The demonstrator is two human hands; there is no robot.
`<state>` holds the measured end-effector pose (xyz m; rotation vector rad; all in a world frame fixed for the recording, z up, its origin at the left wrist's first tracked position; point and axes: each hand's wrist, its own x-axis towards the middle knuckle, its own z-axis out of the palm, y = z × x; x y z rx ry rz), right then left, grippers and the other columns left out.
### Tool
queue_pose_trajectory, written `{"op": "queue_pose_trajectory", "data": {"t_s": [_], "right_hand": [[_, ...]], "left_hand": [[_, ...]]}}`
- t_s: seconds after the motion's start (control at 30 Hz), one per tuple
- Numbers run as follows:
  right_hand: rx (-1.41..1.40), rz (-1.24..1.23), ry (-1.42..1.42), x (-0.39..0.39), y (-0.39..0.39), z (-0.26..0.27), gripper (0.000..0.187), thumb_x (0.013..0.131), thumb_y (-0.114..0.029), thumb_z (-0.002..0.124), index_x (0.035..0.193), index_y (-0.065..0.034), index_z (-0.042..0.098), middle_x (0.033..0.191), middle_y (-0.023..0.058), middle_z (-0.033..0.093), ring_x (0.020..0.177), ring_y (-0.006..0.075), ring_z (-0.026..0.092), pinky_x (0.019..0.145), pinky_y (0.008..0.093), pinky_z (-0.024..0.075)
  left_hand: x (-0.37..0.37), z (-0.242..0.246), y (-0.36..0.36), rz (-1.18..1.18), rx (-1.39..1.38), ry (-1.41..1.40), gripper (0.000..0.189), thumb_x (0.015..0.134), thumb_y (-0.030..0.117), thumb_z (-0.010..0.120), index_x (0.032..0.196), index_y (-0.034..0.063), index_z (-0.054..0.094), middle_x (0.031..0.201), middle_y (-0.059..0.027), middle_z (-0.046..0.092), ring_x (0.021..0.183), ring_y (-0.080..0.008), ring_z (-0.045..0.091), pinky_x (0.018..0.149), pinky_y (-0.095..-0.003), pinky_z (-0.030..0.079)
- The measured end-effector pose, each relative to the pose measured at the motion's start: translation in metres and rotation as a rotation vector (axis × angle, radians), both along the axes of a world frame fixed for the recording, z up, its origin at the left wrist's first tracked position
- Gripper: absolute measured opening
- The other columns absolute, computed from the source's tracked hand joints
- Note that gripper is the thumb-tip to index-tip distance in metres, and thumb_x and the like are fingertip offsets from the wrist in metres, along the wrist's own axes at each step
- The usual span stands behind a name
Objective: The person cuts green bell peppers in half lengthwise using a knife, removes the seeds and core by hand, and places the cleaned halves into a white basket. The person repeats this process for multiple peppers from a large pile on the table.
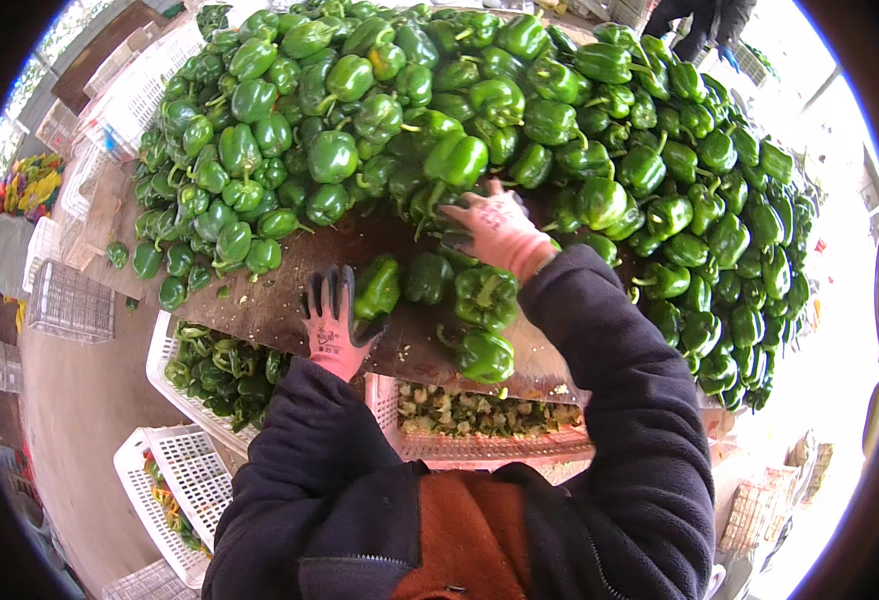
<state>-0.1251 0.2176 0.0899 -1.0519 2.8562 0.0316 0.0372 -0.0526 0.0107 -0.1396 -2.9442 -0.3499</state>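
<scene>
A large heap of green bell peppers [379,116] curves around the far side and both ends of a brown table [274,285]. My left hand [334,322], in a pink glove with dark fingertips, lies with fingers spread on the table, just left of a light green pepper [377,289]; it holds nothing. My right hand [495,225], gloved alike, reaches to the heap's near edge with its fingers apart, below a big shiny pepper [456,159]. Between my arms sit several loose peppers, among them a ribbed one [486,296] and one nearest me [486,356].
Under the table's near edge stand a white crate [160,360] of green peppers and a pink crate [484,448] of trimmings. Another white crate [197,457] with colored peppers stands on the floor at the lower left. A person [698,26] in dark clothes is beyond the heap.
</scene>
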Motion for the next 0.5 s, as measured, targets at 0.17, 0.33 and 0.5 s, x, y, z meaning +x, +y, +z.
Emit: {"op": "queue_pose_trajectory", "data": {"t_s": [0.17,0.33,0.5], "right_hand": [[-0.862,-0.644,0.218,-0.063,-0.01,-0.002,0.068,0.077,-0.026,0.076,0.136,-0.0141,0.045,0.128,0.025,0.05,0.114,0.0416,0.051,0.099,0.0457,0.0416],[-0.524,-0.378,-0.056,-0.055,-0.063,-0.044,0.086,0.073,-0.046,0.075,0.141,-0.0096,0.038,0.135,0.0207,0.044,0.12,0.0382,0.048,0.101,0.044,0.0422],[-0.5,-0.296,-0.041,0.003,-0.145,-0.027,0.093,0.075,-0.043,0.073,0.147,-0.0127,0.023,0.142,0.0214,0.035,0.125,0.044,0.037,0.105,0.0512,0.035]], "left_hand": [[0.003,-0.018,0.006,-0.029,0.116,-0.121,0.1,0.075,0.051,0.069,0.147,0.0027,0.019,0.145,-0.0256,0.028,0.127,-0.0422,0.037,0.102,-0.0523,0.034],[0.014,-0.021,0.013,-0.092,0.185,0.05,0.089,0.076,0.046,0.071,0.143,0.0042,0.029,0.144,-0.0292,0.027,0.124,-0.0469,0.037,0.101,-0.0531,0.034],[0.014,-0.013,0.013,-0.068,0.18,0.114,0.088,0.073,0.045,0.072,0.141,0.0061,0.032,0.143,-0.0291,0.028,0.127,-0.0506,0.031,0.1,-0.059,0.032]]}}
